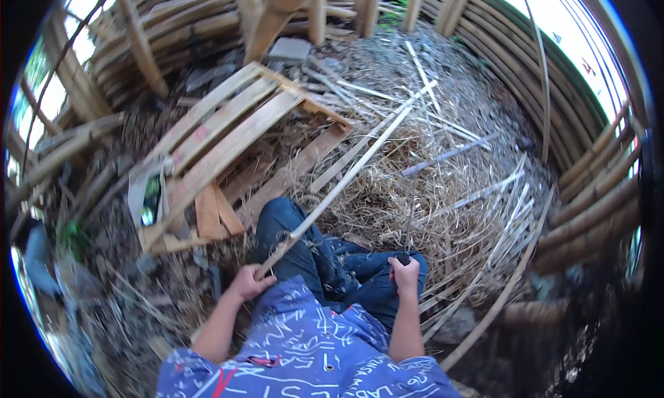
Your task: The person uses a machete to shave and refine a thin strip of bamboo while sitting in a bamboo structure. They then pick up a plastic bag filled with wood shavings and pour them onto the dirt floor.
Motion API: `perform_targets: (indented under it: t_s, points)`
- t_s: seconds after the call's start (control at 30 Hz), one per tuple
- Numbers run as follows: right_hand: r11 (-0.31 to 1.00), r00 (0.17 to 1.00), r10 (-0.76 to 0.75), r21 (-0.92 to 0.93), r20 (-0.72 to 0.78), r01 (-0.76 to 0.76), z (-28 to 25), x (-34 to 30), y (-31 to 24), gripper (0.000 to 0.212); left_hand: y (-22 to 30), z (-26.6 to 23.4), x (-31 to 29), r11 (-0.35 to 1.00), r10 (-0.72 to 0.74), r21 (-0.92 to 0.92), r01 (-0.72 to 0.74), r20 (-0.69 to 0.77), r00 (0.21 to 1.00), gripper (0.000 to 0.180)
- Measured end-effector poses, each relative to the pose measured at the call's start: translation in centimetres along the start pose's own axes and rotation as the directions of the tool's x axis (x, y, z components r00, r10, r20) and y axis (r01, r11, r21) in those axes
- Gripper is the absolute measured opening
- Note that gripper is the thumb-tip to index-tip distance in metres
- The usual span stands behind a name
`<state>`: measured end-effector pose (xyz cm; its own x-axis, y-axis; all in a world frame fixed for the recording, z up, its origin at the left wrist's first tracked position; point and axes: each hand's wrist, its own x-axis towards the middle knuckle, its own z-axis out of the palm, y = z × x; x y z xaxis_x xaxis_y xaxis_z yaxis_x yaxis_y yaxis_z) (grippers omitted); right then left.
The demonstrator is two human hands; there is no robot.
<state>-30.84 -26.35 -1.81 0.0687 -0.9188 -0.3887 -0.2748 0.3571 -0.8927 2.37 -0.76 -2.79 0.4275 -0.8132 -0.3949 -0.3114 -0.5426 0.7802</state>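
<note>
My left hand (250,283) is closed round the near end of a long pale bamboo strip (346,177). The strip slants up and to the right, crossing over my left knee and reaching above the shavings. In my closed right hand (405,273), by my right knee, is the dark handle of a knife (410,221). Its thin blade points away from me and stands apart from the strip; the blade's tip is hard to make out. A heap of curly bamboo shavings (387,197) spreads in front of my crossed legs.
A slatted wooden pallet (225,125) lies at the left front, with loose boards under it. Several more strips (453,128) are scattered ahead and to the right. Stacked bamboo poles (515,66) wall in the far side and right. A grey block (290,50) sits behind the pallet.
</note>
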Motion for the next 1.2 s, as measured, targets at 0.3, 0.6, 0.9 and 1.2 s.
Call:
perform_targets:
  t_s: [0.3,0.6,0.9,1.2]
  points:
    - [0.878,0.958,0.139,0.416,0.252,-0.236,2.5,-5.1,-3.1,0.016,2.8,-0.6,-2.6,0.993,0.024,0.121,-0.018,-0.053,0.998,0.040]
    - [0.876,0.887,-0.282,-0.278,0.367,0.393,6.2,-4.8,-0.1,0.023,3.8,-0.1,-2.2,0.939,0.066,0.336,-0.078,0.045,0.997,0.033]
    - [0.531,0.854,-0.189,-0.681,0.485,0.504,11.7,-5.9,-2.8,0.024,2.7,-0.6,-1.2,0.951,0.025,0.305,-0.059,0.114,0.993,0.035]
    - [0.406,0.890,-0.223,-0.792,0.397,0.456,9.3,-2.1,-1.8,0.023,2.7,-1.3,-0.6,0.984,-0.008,0.178,-0.026,0.187,0.982,0.030]
